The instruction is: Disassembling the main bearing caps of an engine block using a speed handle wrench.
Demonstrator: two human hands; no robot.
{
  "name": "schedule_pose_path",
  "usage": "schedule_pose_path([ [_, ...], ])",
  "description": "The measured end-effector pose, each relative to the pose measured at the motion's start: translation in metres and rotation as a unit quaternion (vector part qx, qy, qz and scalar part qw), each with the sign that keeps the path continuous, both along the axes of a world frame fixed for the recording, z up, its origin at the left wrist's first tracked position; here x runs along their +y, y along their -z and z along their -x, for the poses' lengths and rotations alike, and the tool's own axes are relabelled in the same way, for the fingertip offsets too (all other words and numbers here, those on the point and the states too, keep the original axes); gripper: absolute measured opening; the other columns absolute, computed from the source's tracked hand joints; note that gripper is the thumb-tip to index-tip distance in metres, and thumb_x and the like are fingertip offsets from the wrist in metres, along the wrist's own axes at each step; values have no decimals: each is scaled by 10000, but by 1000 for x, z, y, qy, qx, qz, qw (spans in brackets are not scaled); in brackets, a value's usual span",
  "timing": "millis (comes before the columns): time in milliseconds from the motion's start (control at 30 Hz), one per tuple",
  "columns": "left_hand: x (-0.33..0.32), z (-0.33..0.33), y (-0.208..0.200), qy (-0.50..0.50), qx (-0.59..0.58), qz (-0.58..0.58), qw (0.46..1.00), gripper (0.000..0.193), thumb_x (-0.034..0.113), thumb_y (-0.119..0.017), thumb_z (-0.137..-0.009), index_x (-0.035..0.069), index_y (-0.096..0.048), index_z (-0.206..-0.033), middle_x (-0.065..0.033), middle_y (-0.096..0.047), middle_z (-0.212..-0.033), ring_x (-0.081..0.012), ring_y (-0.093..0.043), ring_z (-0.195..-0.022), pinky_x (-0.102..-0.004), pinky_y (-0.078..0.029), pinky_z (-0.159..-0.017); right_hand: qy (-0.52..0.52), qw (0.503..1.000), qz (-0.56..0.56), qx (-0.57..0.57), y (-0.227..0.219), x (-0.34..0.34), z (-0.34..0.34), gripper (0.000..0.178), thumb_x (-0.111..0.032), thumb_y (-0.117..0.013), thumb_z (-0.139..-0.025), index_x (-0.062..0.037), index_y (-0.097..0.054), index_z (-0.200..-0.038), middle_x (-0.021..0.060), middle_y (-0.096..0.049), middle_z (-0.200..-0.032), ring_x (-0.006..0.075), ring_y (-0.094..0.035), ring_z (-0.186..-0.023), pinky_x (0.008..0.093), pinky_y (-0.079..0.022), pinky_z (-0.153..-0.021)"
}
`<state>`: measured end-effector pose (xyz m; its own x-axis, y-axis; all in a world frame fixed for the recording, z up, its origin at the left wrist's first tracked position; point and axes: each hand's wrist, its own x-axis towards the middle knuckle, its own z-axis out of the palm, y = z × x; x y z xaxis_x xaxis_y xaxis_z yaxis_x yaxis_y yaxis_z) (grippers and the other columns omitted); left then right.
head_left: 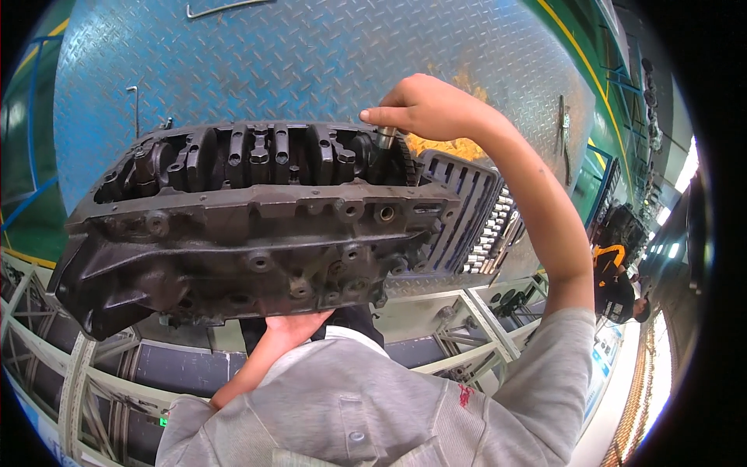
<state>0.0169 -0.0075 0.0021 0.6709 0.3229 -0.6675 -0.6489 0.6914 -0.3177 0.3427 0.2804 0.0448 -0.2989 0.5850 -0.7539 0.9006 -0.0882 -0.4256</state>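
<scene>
Grey socket tray, sockets inside

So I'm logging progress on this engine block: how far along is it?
Done: the bearing caps sit in a row along the top of the engine block. In hand: the right hand pinches a small metal cylinder at the block's right end, while the left hand supports its underside. Left: I cannot tell; the socket set lies open beside it.
</scene>
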Motion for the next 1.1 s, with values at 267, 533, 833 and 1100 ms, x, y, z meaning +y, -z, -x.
schedule_pose_path([
  [267,-7,-23,12,-27,-54,53,997,846,706,-534,-887,183,-442,-1545,-78,-411,-1600,-309,-394,-1451,-482,-278,-1236,68,997,24,36,-1,-9,-2,756,-694,-536,-960,2,-743,-1173,218,-747,-1048,362,-708,-1018,453,-537,-916],
  [533,-12,-38,12,-31,-33,23,999,731,665,-465,-932,233,-470,-1522,-57,-450,-1578,-321,-417,-1440,-533,-301,-1214,154,981,39,108,14,-23,-12,786,-725,-592,-915,30,-734,-1084,115,-661,-831,202,-614,-766,356,-501,-708],
  [833,-38,-12,40,50,142,130,980,642,582,-459,-984,124,-545,-1426,-135,-529,-1473,-369,-455,-1382,-581,-325,-1192,423,869,-231,109,-6,-100,-58,514,-539,-555,-1020,-44,-692,-1007,17,-582,-702,118,-532,-648,312,-445,-601],
  [1100,-86,3,74,317,184,88,926,447,420,-475,-1040,10,-622,-1137,-123,-631,-1047,-310,-589,-1067,-488,-457,-1057,741,551,-329,-197,55,-537,-98,297,-291,-763,-851,-6,-730,-926,140,-753,-823,233,-734,-758,368,-565,-723],
])
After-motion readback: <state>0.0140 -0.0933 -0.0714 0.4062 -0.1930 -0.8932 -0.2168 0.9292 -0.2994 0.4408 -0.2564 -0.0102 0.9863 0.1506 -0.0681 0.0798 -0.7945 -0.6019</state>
